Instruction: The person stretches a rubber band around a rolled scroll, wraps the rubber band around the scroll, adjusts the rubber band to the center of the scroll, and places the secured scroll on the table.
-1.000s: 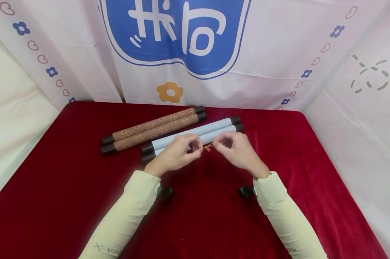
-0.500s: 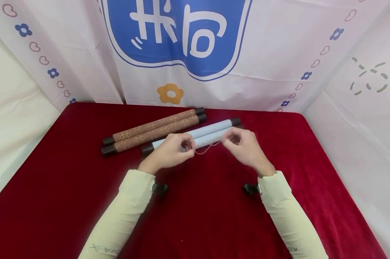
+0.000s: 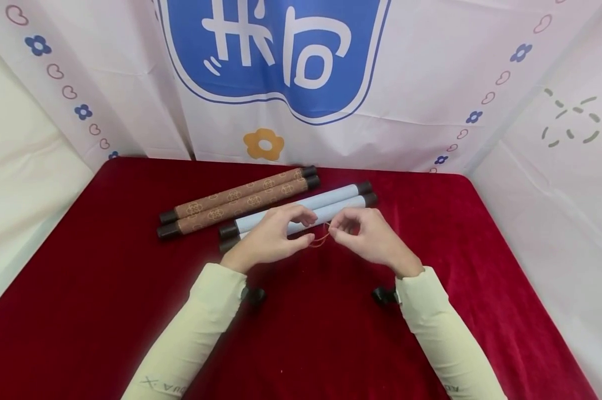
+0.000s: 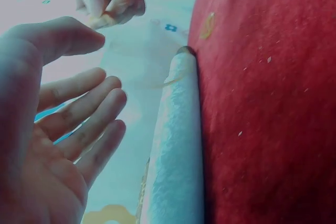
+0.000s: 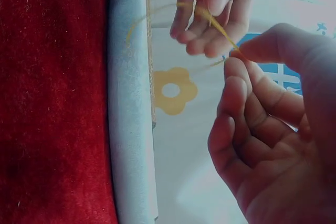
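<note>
My right hand (image 3: 372, 236) pinches a thin yellow-orange string (image 5: 219, 29) between thumb and forefinger. The string's loose part curves toward my left hand (image 3: 276, 238), whose thumb and fingers stand apart. In the left wrist view the left fingers (image 4: 100, 111) are spread, with nothing between them. Just beyond both hands lies a light blue scroll (image 3: 301, 205), its two rolls side by side with dark end knobs. The left hand and forearm overlap its near left part in the head view.
A brown patterned scroll (image 3: 231, 203), also of two rolls with dark knobs, lies behind and left of the blue one. Red velvet cloth (image 3: 311, 333) covers the table. A printed white curtain (image 3: 406, 83) rises at the back edge.
Half a second ago both hands held the string stretched apart. Since then the hands have come closer together, and the left thumb and fingers have parted from the string while the right still pinches it.
</note>
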{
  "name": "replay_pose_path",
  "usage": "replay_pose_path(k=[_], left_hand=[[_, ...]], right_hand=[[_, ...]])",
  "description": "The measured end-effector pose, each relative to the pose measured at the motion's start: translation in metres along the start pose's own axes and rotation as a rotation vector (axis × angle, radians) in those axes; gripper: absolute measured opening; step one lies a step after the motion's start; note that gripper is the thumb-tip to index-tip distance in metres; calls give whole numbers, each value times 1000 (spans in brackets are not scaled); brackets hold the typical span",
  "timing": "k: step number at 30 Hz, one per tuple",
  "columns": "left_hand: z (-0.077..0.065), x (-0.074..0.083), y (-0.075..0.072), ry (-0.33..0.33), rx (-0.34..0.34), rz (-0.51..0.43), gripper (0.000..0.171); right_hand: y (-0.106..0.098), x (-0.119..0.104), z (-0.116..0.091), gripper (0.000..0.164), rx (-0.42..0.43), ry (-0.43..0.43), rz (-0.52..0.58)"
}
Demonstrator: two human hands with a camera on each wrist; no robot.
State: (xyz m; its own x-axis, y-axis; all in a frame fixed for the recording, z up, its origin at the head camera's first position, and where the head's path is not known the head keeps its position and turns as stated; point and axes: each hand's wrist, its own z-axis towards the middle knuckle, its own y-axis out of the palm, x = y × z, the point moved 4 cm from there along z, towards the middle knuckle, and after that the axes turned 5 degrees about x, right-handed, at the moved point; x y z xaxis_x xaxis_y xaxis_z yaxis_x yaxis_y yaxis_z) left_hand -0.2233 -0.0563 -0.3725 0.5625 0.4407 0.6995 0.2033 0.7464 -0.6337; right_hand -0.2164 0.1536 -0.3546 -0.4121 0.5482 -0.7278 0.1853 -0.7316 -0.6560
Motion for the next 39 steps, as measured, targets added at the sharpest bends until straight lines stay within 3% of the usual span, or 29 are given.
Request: replay_pose_path(k=[5, 13, 16, 22, 26, 31, 39], left_hand=[[0, 5, 8, 48, -16, -7, 32], [0, 8, 16, 129, -34, -14, 8], [0, 6, 14, 95, -41, -11, 6], [-1, -2, 4, -37, -39, -23, 6], [0, -2, -2, -78, -23, -12, 5], [0, 4, 0, -114, 5, 4, 8], [-1, 6, 2, -229, 39, 60, 7]], right_hand=[[4, -4, -1, 5, -46, -33, -7], [6, -5, -3, 7, -82, -54, -34], [4, -2, -2, 6, -78, -43, -57], [-3, 4, -1, 6, -43, -8, -120], [-4, 7, 0, 6, -7, 18, -144], [1, 10, 1, 4, 6, 40, -148], [7, 4, 0, 9, -6, 68, -138]])
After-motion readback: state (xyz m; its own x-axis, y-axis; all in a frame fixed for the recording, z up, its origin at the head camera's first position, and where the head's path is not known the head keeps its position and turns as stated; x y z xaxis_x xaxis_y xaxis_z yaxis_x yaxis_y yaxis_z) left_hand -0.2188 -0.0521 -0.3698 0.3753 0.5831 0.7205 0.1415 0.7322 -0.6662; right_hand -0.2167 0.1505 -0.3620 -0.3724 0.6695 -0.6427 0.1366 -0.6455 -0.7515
